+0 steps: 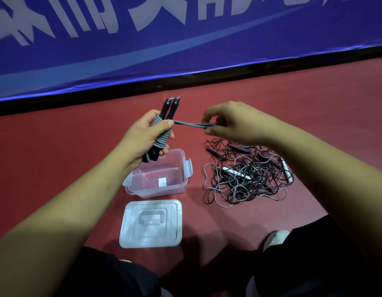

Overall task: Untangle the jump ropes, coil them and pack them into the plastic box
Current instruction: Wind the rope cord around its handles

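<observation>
Stretching the left forearm (74,196) and right forearm (318,166) forward, gripping the wrapped jump rope (163,137) upright in the left hand (140,136), thumb across it, and pinching its loose end in the curled fingers of the right hand (230,123).

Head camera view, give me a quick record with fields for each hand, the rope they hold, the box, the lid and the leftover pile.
left hand: grips two black handles with grey rope coiled round them
right hand: fingers pinch the loose strands of that rope, stretched sideways from the handles
box: clear plastic, open, on the red floor, no rope inside
lid: flat on the floor, on the person's side of the box
pile: tangled ropes and handles, right of the box
</observation>
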Demonstrator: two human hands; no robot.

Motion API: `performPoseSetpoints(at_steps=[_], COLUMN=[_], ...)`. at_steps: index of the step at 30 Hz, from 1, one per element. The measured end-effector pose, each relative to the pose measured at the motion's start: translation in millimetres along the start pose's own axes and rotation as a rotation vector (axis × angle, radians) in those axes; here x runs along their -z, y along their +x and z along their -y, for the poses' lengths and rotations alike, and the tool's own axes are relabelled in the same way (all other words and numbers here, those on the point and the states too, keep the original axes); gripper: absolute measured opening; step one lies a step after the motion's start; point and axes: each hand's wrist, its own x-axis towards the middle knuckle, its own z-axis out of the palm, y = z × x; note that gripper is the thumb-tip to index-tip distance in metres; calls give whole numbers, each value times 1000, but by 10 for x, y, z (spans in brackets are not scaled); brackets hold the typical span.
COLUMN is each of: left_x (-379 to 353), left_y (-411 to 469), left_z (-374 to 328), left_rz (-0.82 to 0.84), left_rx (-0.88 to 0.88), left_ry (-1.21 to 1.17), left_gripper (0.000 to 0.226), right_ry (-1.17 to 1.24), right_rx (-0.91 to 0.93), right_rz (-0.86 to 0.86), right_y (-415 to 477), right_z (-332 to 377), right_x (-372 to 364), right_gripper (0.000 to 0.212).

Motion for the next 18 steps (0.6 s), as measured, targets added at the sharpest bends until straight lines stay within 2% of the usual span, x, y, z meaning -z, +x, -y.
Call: performPoseSetpoints(at_steps=[4, 8, 12, 18], left_x=[71, 126, 35, -249], left_y=[80, 69, -14, -192], left_z=[78, 209, 218, 169], left_rz=[-107, -170, -63, 132], left_rx=[-31, -119, -152, -107], left_ry=[314, 810, 1082, 1176], left_gripper=[17, 24, 22, 34], right_ry=[-68, 44, 149, 153], right_rx=[44, 138, 184, 177], right_rz=[35, 37, -69, -218], right_y=[-9, -29, -8, 46], right_z=[41, 170, 254, 197], right_x=[29, -14, 10, -11], right_gripper=[18, 13, 20, 21])
